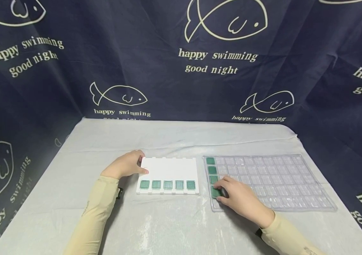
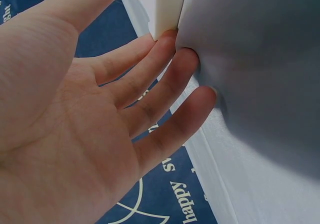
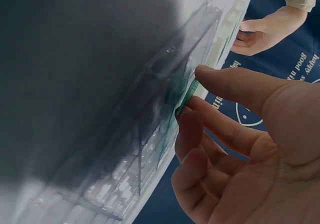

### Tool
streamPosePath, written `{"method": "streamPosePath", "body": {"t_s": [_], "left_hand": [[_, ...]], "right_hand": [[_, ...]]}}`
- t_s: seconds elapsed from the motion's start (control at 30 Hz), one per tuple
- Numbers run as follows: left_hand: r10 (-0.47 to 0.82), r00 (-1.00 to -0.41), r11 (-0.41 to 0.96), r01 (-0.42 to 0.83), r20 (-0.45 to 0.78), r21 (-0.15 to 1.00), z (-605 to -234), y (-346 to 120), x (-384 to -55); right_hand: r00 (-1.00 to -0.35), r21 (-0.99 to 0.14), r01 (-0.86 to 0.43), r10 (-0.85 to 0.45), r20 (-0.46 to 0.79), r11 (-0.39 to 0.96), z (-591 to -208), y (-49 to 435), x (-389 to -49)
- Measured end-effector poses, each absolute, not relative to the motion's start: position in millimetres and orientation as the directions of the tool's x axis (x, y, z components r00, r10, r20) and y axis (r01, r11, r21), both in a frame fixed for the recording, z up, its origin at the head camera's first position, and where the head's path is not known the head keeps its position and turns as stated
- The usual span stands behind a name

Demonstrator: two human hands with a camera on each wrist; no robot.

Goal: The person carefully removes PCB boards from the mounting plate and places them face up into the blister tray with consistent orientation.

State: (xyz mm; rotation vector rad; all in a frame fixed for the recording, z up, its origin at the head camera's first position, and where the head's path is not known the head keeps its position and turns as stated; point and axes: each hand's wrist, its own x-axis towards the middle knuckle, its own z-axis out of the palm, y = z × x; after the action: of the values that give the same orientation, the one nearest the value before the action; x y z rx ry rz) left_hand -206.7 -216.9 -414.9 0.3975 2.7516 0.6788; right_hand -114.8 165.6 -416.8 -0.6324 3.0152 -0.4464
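Observation:
A white rectangular holder (image 1: 169, 170) lies on the table with a row of green perforated circuit boards (image 1: 168, 185) along its near side. My left hand (image 1: 126, 164) grips its left end, the thumb on top and fingers (image 2: 165, 41) against the edge. To the right is a clear plastic tray (image 1: 263, 180) of small compartments, with green boards in its leftmost column. Over that column's near end, my right hand (image 1: 241, 198) pinches a green circuit board (image 3: 188, 95) between thumb and index finger; the board stands tilted in the right wrist view.
A pale grey cloth covers the table (image 1: 168, 226). Dark blue curtains (image 1: 168, 71) with white fish prints hang at the back and both sides. The holder and the tray lie side by side with a narrow gap between.

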Motion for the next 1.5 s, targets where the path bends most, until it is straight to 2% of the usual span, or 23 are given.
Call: {"method": "streamPosePath", "body": {"t_s": [0.33, 0.87, 1.5], "left_hand": [[0.329, -0.923, 0.853, 0.199, -0.200, 0.483, -414, -217, -208], [0.331, -0.921, 0.851, 0.196, -0.207, 0.488, -409, -215, -205], [0.324, -0.921, 0.854, 0.188, -0.214, 0.485, -410, -215, -205]], "right_hand": [[-0.919, -0.262, -0.391, -0.392, 0.051, 0.882, -420, 167, -105], [-0.922, -0.258, -0.375, -0.387, 0.004, 0.890, -418, 166, -93], [-0.931, -0.262, -0.354, -0.364, 0.012, 0.898, -419, 168, -92]]}}
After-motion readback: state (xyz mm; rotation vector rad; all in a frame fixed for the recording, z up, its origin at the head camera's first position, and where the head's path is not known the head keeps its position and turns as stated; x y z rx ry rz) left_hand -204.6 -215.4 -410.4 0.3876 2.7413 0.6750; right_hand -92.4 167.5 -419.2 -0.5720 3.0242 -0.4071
